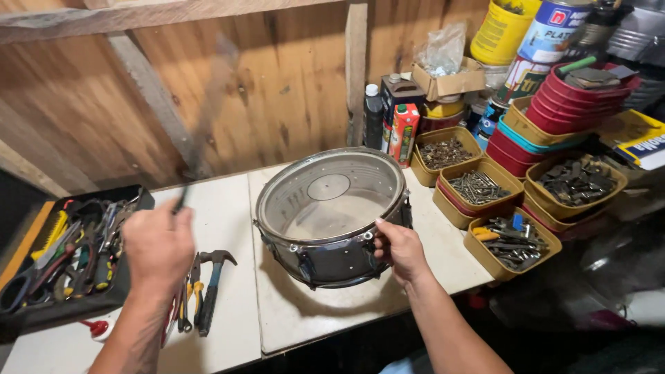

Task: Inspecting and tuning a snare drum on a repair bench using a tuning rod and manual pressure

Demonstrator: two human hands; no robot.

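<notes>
Snare drum stands tilted on the white bench, right hand gripping its rim; left hand is closed around a blurred, perhaps thin, stick.

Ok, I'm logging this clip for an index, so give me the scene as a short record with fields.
setting: white workbench against a wooden wall
left hand: left hand raised, gripping a thin tool blurred by motion
right hand: right hand holding the near rim of the snare drum, tilted up on the bench
left of drum: claw hammer, pliers, black tool tray
right of drum: yellow tubs of screws and metal parts, stacked red tubs
behind: paint cans, bottles
</notes>
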